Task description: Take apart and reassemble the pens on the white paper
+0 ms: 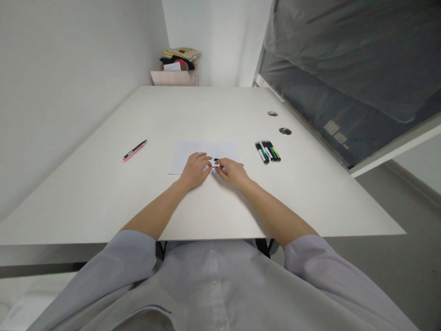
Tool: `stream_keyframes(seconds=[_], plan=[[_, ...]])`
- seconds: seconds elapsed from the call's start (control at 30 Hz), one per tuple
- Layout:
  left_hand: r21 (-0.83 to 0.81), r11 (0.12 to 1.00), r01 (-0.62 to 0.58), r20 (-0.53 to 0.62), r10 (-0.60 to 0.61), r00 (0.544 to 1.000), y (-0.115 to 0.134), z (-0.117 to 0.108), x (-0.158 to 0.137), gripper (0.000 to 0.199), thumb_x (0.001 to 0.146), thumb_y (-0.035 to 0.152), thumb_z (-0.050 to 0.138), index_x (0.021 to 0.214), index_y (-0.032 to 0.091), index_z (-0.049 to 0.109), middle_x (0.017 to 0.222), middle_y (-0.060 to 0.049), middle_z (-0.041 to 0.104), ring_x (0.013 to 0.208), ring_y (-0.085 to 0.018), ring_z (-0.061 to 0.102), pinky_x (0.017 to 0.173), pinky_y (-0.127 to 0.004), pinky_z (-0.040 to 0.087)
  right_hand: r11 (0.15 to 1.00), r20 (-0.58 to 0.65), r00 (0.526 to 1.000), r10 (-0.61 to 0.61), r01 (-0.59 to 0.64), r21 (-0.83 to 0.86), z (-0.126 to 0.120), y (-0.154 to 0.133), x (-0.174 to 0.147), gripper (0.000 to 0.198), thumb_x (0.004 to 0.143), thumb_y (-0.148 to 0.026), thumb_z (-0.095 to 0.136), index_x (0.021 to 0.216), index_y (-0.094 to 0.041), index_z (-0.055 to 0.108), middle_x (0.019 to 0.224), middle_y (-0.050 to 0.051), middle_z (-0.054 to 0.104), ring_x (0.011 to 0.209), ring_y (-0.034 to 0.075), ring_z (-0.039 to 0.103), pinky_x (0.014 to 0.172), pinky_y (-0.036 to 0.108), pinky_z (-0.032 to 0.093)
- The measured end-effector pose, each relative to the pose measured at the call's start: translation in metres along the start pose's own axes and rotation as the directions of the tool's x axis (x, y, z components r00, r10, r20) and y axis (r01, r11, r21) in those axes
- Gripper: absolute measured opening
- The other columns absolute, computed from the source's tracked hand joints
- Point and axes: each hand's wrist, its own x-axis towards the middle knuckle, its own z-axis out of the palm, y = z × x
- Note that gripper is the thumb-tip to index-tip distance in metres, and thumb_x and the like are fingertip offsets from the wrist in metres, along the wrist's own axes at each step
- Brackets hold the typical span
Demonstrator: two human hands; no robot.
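Observation:
A thin dark rod (215, 167), much like a pen refill, spans the small gap between my two hands. My left hand (195, 170) pinches its left end between thumb and fingertips. From the other side, my right hand (233, 172) grips the rod with thumb and forefinger. Both hands rest low over a white sheet of paper (181, 154) on the table. A dark pen-like piece (216, 159) pokes out at the right hand's fingertips; most of it is hidden by that hand.
To the left, a black pen (134, 149) lies alongside a pinkish-red one (134, 153). Several pens (267, 151) with green, white and yellow parts lie in a row on the right. The white table (215, 117) has two round cable holes; a grey-covered panel (316, 106) borders its right side.

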Motion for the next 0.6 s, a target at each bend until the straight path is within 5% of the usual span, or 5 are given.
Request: stream_keyframes(seconds=[0.3,0.6], plan=[[0.052,0.994,0.096,-0.034,-0.095,0.995,-0.009,0.002,-0.001,0.033,0.086,0.032,0.057,0.115,0.018,0.066,0.121,-0.012,0.067,0.119,-0.029,0.057,0.107,-0.047,0.041,0.998,-0.006,0.999,0.045,-0.045,-0.031,-0.001,0.004,0.001,0.024,0.097,-0.026,0.050,0.108,-0.022,0.071,0.106,0.007,0.069,0.095,0.021,0.065,0.079,0.030,0.047],[0.163,0.971,0.177,0.080,-0.192,0.978,-0.018,0.006,0.003,0.027,0.089,0.033,0.052,0.094,0.020,0.075,0.095,-0.012,0.072,0.098,-0.030,0.063,0.090,-0.047,0.048,0.997,0.000,0.997,0.073,-0.073,-0.028,-0.002,0.006,0.001,0.023,0.097,-0.026,0.051,0.106,-0.023,0.072,0.107,0.006,0.069,0.098,0.021,0.065,0.081,0.030,0.047]])
